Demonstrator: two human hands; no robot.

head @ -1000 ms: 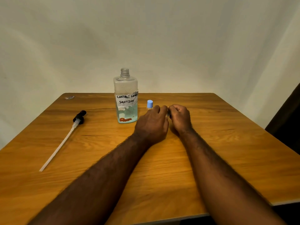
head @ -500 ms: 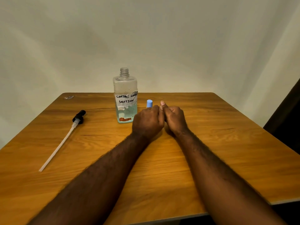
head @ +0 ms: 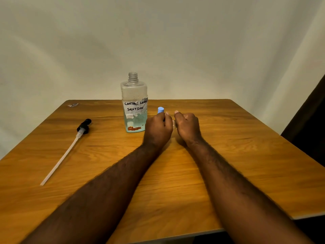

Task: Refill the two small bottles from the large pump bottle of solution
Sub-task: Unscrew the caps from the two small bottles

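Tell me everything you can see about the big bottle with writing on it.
The large solution bottle is clear, squarish plastic, standing upright on the wooden table. Its threaded neck is uncapped. A torn white label reads "contact lens solution" by hand. Pale blue liquid fills about the bottom third.

Hands no longer pressed together: left hand (head: pixel 158 128) and right hand (head: pixel 187 126) now sit just apart, with a narrow gap between the knuckles. Something pale shows in that gap, close against the right hand; too small to identify. Right thumb, raised straight half a second ago, now bends forward, tip about level with the left thumb. Left hand lies farther forward than a second ago and hides the clear body under the blue cap (head: pixel 161 110); only the cap shows above the knuckles.
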